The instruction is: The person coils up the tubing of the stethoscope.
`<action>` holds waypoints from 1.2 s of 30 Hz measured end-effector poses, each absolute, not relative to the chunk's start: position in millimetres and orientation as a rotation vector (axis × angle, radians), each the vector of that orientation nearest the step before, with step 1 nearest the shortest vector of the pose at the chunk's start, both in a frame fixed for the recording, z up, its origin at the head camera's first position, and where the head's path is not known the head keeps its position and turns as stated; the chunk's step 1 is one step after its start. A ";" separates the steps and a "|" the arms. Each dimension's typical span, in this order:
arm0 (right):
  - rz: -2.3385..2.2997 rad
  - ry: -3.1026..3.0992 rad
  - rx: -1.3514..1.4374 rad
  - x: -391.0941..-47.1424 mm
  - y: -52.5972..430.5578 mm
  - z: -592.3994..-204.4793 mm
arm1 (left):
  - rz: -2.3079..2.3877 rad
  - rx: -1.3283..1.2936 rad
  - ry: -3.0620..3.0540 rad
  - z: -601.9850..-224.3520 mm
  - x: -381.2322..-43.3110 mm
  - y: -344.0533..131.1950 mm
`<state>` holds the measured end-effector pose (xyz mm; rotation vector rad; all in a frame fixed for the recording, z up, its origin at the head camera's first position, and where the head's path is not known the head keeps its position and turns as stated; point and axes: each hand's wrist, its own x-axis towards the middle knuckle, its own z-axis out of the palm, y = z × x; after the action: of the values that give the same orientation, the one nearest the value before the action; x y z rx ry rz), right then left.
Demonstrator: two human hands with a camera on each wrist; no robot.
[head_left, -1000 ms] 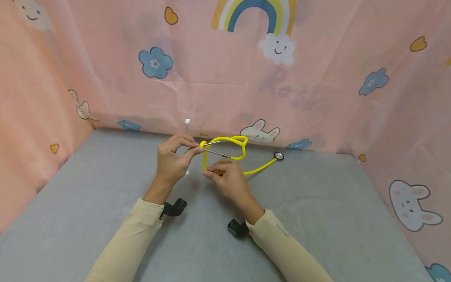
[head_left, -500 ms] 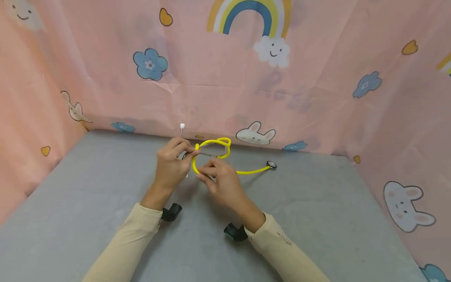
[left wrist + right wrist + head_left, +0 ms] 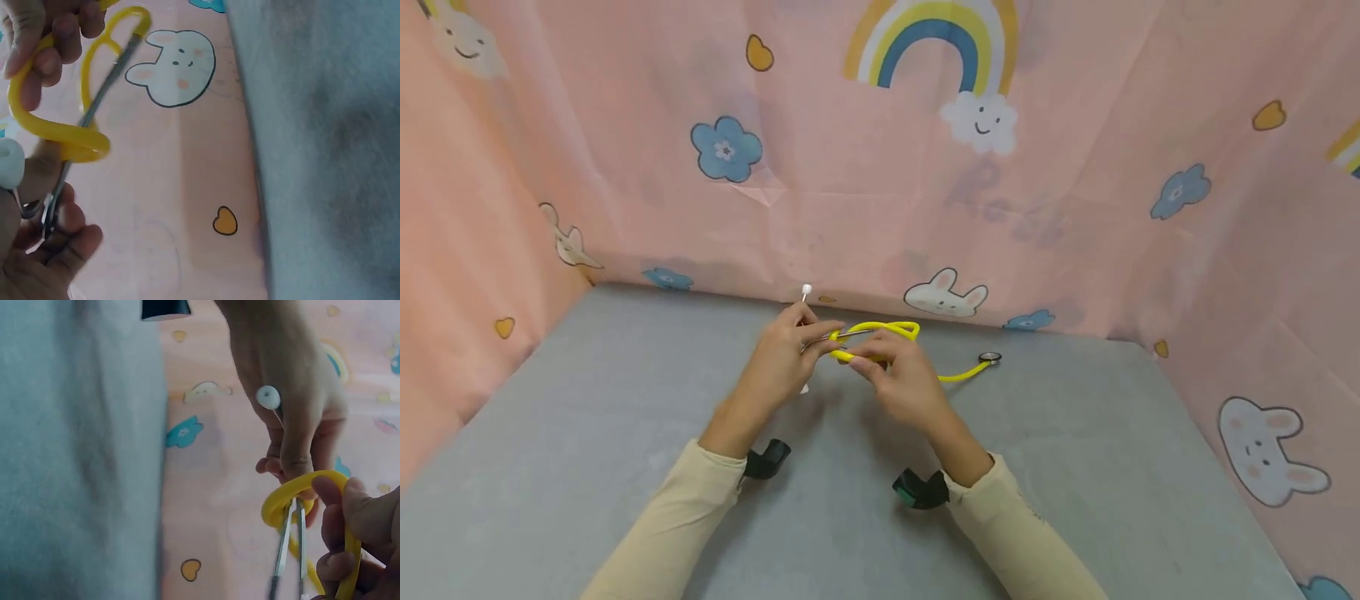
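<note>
A stethoscope with yellow tubing point(image 3: 904, 326) is held up above the table between both hands. My left hand point(image 3: 778, 354) pinches its metal ear tubes point(image 3: 284, 544), where a turn of the tubing wraps around them. White ear tips point(image 3: 807, 289) stick out above and below that hand. Close on the right, my right hand point(image 3: 910, 379) grips the yellow tubing between thumb and fingers; the curled fingers show in the right wrist view. Beyond this hand the tubing runs out to the round chest piece point(image 3: 990, 358). The fingers hide part of the tubing.
A grey cloth-covered table point(image 3: 1075, 467) lies beneath the hands. Behind it and at both sides hangs a pink printed curtain point(image 3: 850, 200). Black camera mounts point(image 3: 767, 459) sit at both wrists.
The right hand has come up closer beside the left hand, and the bend of tubing between them has become smaller. The left hand keeps its pinch at the ear tubes.
</note>
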<state>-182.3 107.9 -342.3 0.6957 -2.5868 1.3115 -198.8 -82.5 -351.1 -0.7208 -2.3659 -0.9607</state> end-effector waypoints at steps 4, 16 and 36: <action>1.576 -2.561 0.670 -186.6 116.5 -341.5 | -0.883 -0.810 -2.358 -353.3 -199.4 -81.2; 1.749 -2.552 0.696 -189.0 125.5 -333.9 | -0.772 -0.983 -2.295 -352.8 -201.5 -87.3; 0.922 -2.477 0.681 -187.4 127.2 -337.2 | -0.503 -1.113 -2.219 -361.7 -200.3 -73.5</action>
<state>-187.4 127.2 -337.2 0.6809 -2.4766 0.9219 -200.3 -73.5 -361.7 -1.1130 -2.2188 -0.5028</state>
